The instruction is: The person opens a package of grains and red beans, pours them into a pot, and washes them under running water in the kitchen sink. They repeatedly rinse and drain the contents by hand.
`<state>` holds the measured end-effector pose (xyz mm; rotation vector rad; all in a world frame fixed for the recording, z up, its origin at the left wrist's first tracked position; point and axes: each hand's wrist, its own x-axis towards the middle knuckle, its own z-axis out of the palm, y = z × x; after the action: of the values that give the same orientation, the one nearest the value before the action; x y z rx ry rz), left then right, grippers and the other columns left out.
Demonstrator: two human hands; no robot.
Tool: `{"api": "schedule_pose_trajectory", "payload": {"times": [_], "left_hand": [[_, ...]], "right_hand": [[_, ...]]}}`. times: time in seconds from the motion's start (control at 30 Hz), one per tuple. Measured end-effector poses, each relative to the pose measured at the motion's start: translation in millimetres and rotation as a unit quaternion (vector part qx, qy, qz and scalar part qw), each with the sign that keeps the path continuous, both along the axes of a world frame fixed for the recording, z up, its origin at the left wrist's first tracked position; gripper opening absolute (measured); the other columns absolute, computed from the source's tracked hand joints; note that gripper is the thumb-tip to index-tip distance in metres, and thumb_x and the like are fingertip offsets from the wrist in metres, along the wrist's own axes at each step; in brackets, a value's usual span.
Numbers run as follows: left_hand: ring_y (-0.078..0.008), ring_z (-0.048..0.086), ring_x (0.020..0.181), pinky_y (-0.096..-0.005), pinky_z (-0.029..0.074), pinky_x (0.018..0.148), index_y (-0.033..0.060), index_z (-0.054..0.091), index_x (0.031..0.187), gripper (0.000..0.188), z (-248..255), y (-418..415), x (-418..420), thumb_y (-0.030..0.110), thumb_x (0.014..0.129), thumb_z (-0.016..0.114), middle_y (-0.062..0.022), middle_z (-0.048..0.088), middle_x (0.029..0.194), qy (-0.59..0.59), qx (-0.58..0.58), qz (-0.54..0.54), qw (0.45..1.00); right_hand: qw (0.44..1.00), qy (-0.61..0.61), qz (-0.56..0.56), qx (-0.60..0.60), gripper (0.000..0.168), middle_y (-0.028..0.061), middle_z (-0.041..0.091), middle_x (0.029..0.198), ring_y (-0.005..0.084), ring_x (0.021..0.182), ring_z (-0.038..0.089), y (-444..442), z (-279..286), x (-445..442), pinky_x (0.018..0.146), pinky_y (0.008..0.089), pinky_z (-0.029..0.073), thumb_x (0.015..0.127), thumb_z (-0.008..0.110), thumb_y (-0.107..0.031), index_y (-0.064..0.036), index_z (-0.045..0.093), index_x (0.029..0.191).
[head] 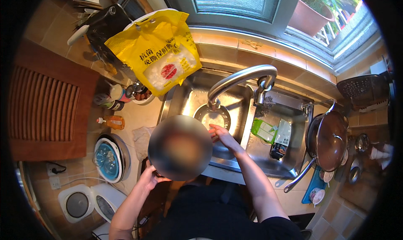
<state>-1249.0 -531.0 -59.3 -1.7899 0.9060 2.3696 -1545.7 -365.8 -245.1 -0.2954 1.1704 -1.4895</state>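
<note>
My left hand [151, 176] grips the lower left edge of a round vessel [180, 148]. Its inside is blurred, so the contents cannot be made out. The vessel hides the near left corner of a double stainless-steel sink [234, 133]. My right hand [221, 136] reaches over the left basin, index finger extended, its other fingertips at the vessel's right edge. Whether they touch it is unclear. Above this hand arches a steel gooseneck faucet [242, 76]. Under its spout sits a round, dark-rimmed piece [216, 117], a drain or a bowl.
Green-and-white packaging [264, 129] and a dark packet [279, 150] lie in the right basin. A lidded pan [327, 139] stands to the right, handle pointing towards me. A yellow bag [157, 54] hangs at the back left. An amber bottle [115, 122] and cloth [140, 140] lie left.
</note>
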Motion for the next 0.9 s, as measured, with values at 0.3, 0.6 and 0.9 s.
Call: {"api": "schedule_pose_trajectory", "payload": {"times": [0.3,0.6,0.9], "left_hand": [[-0.0343,0.063,0.098,-0.0517,0.059,0.077,-0.0043,0.052,0.117,0.046,25.1,15.3,23.1,0.012,0.075,0.059,-0.0180,0.061,0.105,-0.015,-0.066,0.059,0.996],[-0.0305,0.062,0.102,-0.0472,0.059,0.080,-0.0005,0.043,0.130,0.058,33.3,10.6,44.6,0.008,0.073,0.056,-0.0164,0.057,0.117,-0.028,-0.069,0.087,0.993],[-0.0307,0.062,0.101,-0.0472,0.059,0.079,-0.0012,0.044,0.129,0.058,28.0,-2.1,40.2,0.009,0.073,0.055,-0.0167,0.058,0.116,-0.017,-0.036,0.080,0.996]], "right_hand": [[0.894,0.391,0.136,0.173,0.034,0.0104,0.062,0.070,0.0226,0.069,0.061,-92.5,-4.1,20.2,0.067,0.0369,0.049,0.083,0.052,-0.037,-0.007,0.066,0.075],[0.771,0.546,0.276,0.176,0.037,0.0180,0.066,0.100,0.0333,0.101,0.063,-115.0,-86.5,75.2,0.083,0.0450,0.051,0.082,0.058,-0.040,-0.012,0.070,0.102],[0.973,0.188,0.135,-0.021,0.041,0.0132,0.065,0.103,0.0233,0.108,0.061,-89.6,-64.6,72.9,0.090,0.0339,0.049,0.089,0.061,-0.028,-0.003,0.057,0.121]]}}
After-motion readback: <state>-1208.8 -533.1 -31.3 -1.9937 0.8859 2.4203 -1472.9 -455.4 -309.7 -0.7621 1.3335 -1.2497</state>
